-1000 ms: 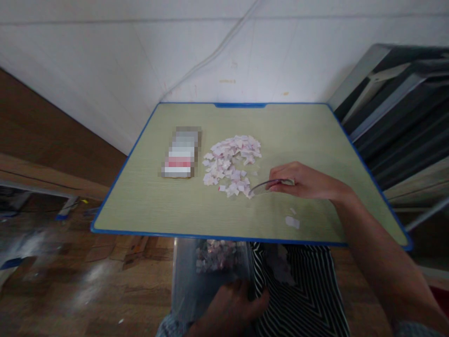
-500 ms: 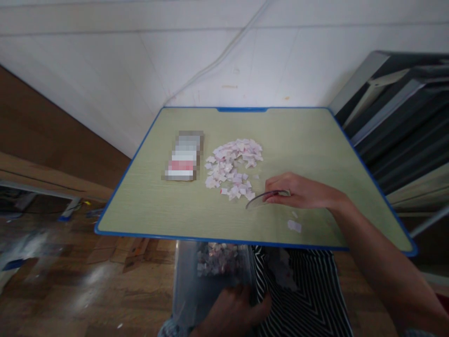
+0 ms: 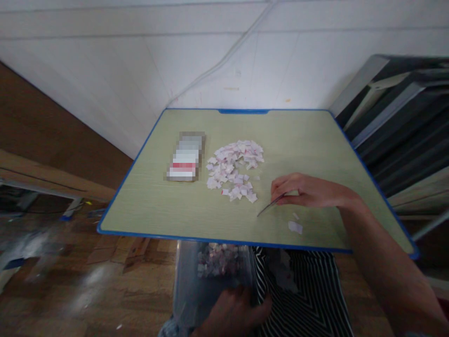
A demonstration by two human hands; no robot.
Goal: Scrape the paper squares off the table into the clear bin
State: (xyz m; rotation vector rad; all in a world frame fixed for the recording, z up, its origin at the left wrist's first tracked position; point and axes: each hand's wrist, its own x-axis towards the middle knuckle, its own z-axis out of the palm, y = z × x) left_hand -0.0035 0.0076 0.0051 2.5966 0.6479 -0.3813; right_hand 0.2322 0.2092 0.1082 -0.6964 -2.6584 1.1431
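Note:
My right hand (image 3: 298, 189) is closed around slim dark tweezers (image 3: 268, 207), whose tips point down to the left near the table top. Left of the tips lies a loose pile of small white paper pieces (image 3: 235, 164), some with pinkish marks. Two separate scraps lie below my right hand, the larger a white paper piece (image 3: 295, 227). Under the table's front edge, my left hand (image 3: 235, 311) is in shadow at a clear plastic tub (image 3: 189, 299). Its fingers curl inside the tub's right wall, with the thumb outside. Many small pieces (image 3: 219, 260) fill the tub's far part.
The pale green table (image 3: 140, 206) has a blue rim and stands against a white wall (image 3: 298, 61). A blurred-out flat rectangular item (image 3: 185, 157) lies left of the pile. Folded grey panels (image 3: 396, 107) lean at the right. Striped cloth (image 3: 312, 285) covers my lap.
My right hand has shifted slightly right, and the tweezers have turned so their tips point more downward. The left hand stays at the tub. The paper pile looks the same.

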